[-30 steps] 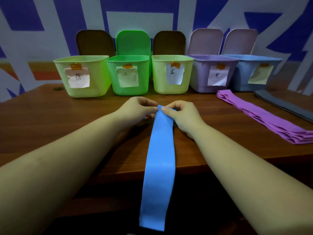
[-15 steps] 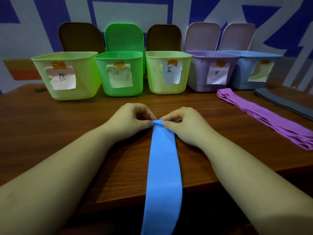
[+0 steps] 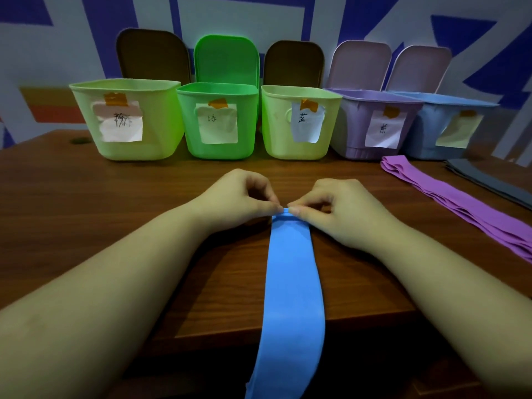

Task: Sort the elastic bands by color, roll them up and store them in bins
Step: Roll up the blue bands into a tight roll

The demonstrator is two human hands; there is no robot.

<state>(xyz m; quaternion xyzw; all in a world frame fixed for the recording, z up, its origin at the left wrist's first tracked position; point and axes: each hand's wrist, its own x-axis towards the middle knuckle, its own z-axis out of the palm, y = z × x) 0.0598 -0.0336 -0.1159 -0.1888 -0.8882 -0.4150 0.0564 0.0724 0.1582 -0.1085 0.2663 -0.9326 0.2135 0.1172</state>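
Blue band (image 3: 290, 283) hangs over desk (image 3: 86, 214) front edge, runs away to a small rolled far end. Left hand (image 3: 239, 197) and right hand (image 3: 336, 208) fingers pinch that roll from either side. Bins (image 3: 218, 122) line up behind.

Indoor sorting station at a wooden table, type of premises not determinable.

A brown wood-grain table (image 3: 86, 214) stands against a wall (image 3: 72, 47) painted with blue and white geometric shapes and an orange-red block at left. Five open plastic bins (image 3: 221, 122) stand in a row at the table's far edge, each with a handwritten paper label (image 3: 217, 126) taped on and a lid (image 3: 226, 57) raised behind it. Flat bands (image 3: 460, 203) lie stacked at right.
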